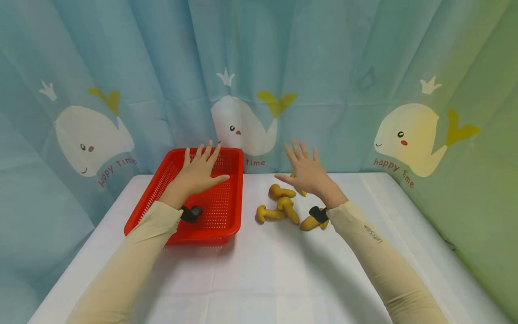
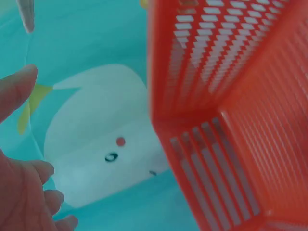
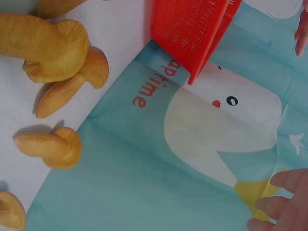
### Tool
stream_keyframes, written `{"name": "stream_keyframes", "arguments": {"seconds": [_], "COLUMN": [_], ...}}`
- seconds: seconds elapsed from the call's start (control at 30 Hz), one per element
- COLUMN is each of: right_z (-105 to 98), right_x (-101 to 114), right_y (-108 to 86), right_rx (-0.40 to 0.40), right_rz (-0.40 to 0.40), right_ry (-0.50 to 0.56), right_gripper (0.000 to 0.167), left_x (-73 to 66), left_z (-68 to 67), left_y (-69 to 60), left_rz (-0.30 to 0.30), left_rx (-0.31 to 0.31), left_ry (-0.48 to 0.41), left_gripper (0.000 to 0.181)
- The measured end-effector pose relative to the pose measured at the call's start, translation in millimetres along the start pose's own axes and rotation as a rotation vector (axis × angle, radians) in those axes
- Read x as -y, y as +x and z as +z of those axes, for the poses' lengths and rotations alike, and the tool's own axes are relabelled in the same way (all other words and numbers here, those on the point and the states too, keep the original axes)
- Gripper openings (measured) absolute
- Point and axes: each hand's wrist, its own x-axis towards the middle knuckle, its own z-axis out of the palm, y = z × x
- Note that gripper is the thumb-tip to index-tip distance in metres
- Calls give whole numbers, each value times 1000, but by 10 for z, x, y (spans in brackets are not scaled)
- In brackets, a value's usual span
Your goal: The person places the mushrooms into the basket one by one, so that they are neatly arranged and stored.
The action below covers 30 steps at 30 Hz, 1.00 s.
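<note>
My left hand (image 1: 198, 174) hovers over a red plastic basket (image 1: 238, 198), its fingers spread and nothing held. In the left wrist view, the fingers and thumb of that hand (image 2: 21, 192) show at the left, apart from the basket wall (image 2: 192, 72). The right hand (image 1: 309, 173), fingers also spread, is held above several yellow-brown mushrooms (image 1: 288, 209) on the table. It touches none of them; its forearm and wrist strap partly cover some. In the right wrist view, mushrooms (image 3: 62, 144) lie at the left and fingertips (image 3: 284, 180) appear at lower right.
A white cloth covers the table (image 1: 259, 279). Behind it hangs a blue-green curtain (image 1: 323, 67) printed with whales, with a greener side (image 1: 485, 189) at the right. The basket stands on the table's left part, left of the mushrooms.
</note>
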Motion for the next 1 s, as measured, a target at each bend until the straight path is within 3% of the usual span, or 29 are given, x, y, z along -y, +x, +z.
{"name": "stream_keyframes", "arguments": {"seconds": [0.23,0.47,0.7,1.0], "right_z": [30,104,214,385], "right_x": [-8,-109,-202,-292], "right_y": [1,-31,-93,-212], "right_rx": [5,23,44,59], "right_rz": [-24,-54,-58,-60], "right_ry": [7,33,94,210], "right_gripper": [91,91,90,93], "left_x": [266,687,1087,1385], "left_z": [-161,-220,-152,17], "left_y": [-185,-399,-598,-797], "left_rz": [20,-2,-48,-88], "left_rx": [37,98,128,155], "left_ry": [-22,-56,-86,-153], "left_gripper": [87,92,91,88]}}
